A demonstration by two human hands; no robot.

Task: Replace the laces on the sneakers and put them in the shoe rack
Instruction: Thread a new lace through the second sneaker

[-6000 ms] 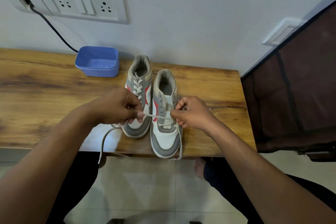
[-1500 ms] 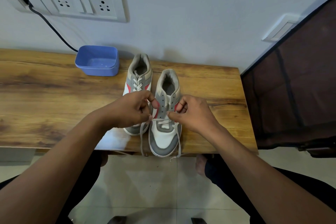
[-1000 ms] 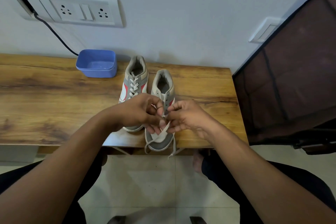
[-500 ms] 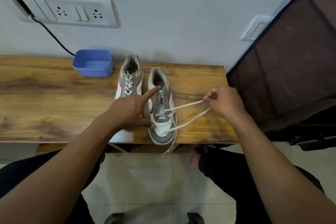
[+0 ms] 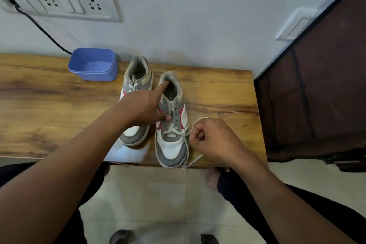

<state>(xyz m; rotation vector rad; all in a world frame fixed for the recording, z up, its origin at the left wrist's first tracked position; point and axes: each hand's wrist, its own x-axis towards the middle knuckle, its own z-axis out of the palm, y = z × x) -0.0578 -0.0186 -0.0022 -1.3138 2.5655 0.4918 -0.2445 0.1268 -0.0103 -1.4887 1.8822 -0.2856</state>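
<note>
Two grey, white and red sneakers stand side by side on the wooden table, toes toward me. The left sneaker is fully laced. The right sneaker has a white lace only through its lowest eyelets. My left hand rests on the right sneaker, index finger straight at the collar and thumb pressing the eyelet panel. My right hand grips the lace beside the toe. A loop of lace rises above that fist, and the lace ends trail over the table's front edge.
A blue plastic tub sits at the back by the wall, under a socket panel with a black cable. A dark brown fabric shoe rack stands right of the table. Tiled floor and my foot lie below.
My right hand drew the lace out to the right, then came back beside the toe. My left hand let go of the lace and now steadies the right sneaker.
</note>
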